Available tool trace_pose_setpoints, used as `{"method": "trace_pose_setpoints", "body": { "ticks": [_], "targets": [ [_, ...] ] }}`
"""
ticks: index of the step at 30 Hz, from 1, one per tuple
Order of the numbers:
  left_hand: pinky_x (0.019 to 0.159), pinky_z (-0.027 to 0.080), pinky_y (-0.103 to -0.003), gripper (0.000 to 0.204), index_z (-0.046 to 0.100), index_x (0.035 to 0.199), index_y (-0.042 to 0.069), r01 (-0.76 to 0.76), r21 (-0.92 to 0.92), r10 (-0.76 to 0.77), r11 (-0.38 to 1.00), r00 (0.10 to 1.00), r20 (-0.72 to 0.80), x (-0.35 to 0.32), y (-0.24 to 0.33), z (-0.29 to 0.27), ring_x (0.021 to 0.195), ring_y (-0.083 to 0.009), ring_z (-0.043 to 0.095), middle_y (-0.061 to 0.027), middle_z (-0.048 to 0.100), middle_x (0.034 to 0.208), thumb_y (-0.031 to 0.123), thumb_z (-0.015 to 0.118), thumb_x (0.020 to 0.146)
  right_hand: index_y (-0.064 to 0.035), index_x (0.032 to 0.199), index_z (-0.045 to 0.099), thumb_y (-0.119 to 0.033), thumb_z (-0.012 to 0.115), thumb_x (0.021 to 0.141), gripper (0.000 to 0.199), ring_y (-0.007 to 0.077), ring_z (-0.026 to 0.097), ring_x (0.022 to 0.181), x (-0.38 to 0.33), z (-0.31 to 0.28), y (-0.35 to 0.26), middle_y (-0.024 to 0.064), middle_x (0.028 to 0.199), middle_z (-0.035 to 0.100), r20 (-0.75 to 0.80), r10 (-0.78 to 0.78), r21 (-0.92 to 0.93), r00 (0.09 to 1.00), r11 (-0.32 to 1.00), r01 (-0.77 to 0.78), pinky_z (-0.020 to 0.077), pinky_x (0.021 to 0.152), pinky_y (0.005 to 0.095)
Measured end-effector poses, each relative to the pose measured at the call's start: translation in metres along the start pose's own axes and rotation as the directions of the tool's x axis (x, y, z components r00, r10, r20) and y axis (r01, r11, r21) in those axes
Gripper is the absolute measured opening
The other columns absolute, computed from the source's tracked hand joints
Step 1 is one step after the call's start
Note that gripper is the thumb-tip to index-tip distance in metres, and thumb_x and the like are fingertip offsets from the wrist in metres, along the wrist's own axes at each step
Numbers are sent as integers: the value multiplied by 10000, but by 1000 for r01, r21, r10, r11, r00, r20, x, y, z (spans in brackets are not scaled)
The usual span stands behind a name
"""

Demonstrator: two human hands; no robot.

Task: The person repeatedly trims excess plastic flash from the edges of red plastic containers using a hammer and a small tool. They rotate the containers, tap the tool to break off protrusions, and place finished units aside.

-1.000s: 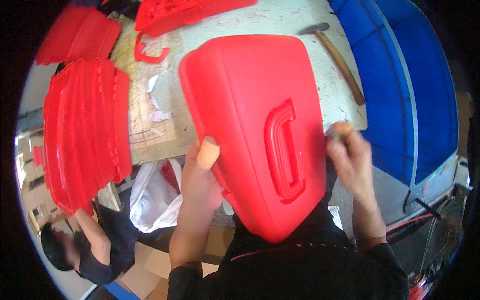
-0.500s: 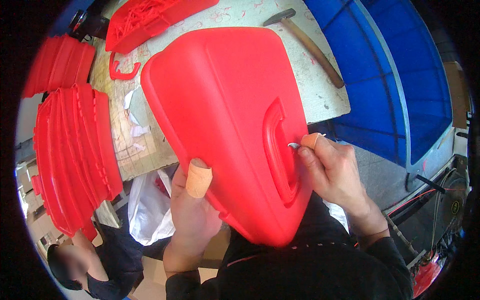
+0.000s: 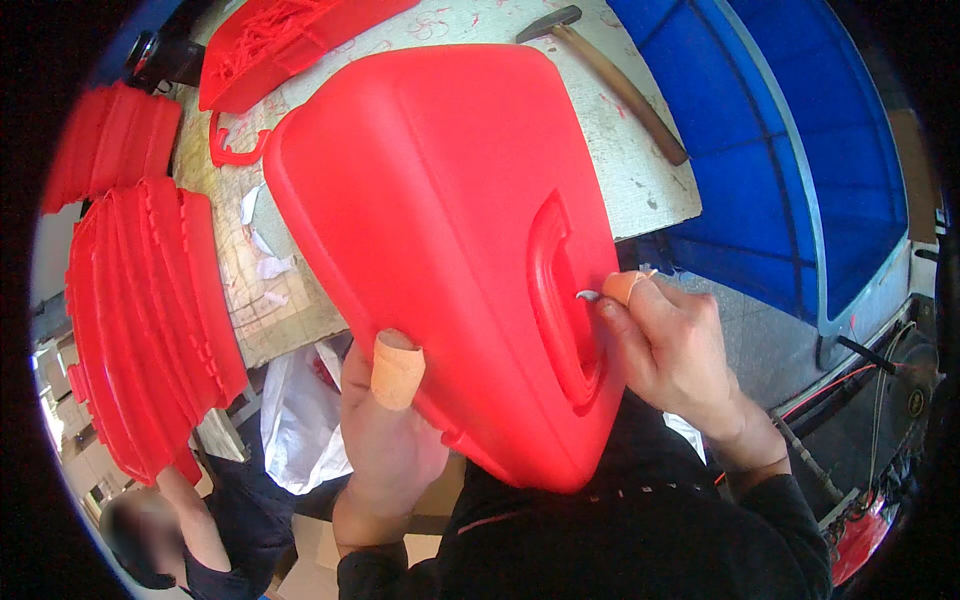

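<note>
One head-worn fisheye looks steeply down, close over the workbench (image 3: 640,180) edge.

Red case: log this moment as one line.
left hand: holds red case | right hand: small blade at moulded handle | hammer on bench

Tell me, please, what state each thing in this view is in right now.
Red plastic case: shut, tilted up off the bench, held in both hands.
Left hand: grips the case's lower edge, bandaged thumb on top.
Right hand: pinches a small blade at the moulded handle.
Hammer: lies flat on the bench, untouched.
Stacked red shells: nested together at the left.
Workbench: scratched, strewn with red shavings.
</note>
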State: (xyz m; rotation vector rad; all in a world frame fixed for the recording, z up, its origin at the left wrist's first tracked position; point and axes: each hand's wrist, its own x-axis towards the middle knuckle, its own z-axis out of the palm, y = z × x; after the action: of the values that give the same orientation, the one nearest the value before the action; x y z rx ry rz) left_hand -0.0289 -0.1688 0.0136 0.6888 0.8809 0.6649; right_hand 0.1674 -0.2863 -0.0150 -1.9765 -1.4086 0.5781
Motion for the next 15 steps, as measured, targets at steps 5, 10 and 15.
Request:
{"method": "trace_pose_setpoints", "body": {
  "ticks": [5,10,15],
  "targets": [
    [1095,423,-451,553,414,1440,-5,-8,-40,8,999,1000,-4,-1,-2,0,1274,-275,550,-142,539,1415,334,543,1023,-54,938,615,-140,680,905,112,299,668,582,-20,-3,1,136,729,657,31,-15,-73,999,997,17,525,476,374],
    [1086,433,-472,503,421,1444,7,-20,-141,22,990,1000,11,3,-3,-10,1274,-288,552,-151,536,1421,302,498,1044,-52,970,642,-46,685,852,126,323,652,611,-34,-25,-3,153,737,626,202,-13,99,979,995,-8,498,528,379],
    [1079,442,-503,475,430,1448,31,-52,-113,64,992,992,113,9,-4,-19,1280,-296,548,-149,533,1428,282,483,1048,-39,955,629,-57,670,877,90,281,656,585,-17,-19,-1,118,732,635,79,-1,27,997,1000,-1,501,516,361]
  ]
}}
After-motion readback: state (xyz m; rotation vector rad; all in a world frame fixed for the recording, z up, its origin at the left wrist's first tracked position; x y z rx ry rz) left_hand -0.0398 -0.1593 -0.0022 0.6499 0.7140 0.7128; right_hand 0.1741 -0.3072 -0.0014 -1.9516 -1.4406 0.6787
